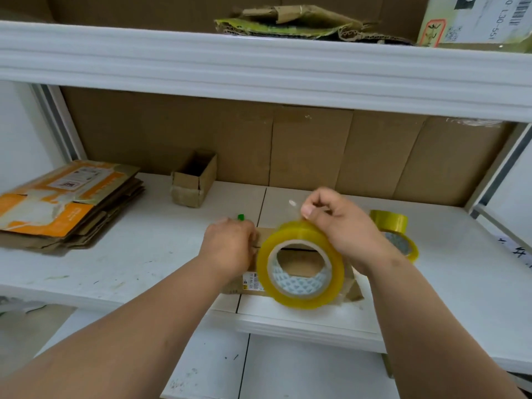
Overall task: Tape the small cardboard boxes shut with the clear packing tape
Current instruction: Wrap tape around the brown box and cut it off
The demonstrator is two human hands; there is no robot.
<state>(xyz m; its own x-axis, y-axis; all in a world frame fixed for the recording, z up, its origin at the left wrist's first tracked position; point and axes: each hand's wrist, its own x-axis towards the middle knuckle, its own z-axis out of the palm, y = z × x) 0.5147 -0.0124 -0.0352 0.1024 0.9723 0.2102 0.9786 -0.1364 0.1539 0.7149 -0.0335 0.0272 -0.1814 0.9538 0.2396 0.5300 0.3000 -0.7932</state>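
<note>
Box (pixel 296 264) mostly behind tape roll (pixel 300 264)

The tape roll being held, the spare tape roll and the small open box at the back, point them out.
held tape roll (pixel 263 263): head view, left side of its band.
spare tape roll (pixel 391 221): head view, upper band.
small open box (pixel 184 182): head view, front wall.

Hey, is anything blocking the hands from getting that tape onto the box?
Nothing visible does. The right hand holds the tape roll directly over the small cardboard box, and the left hand rests on the box.
</note>
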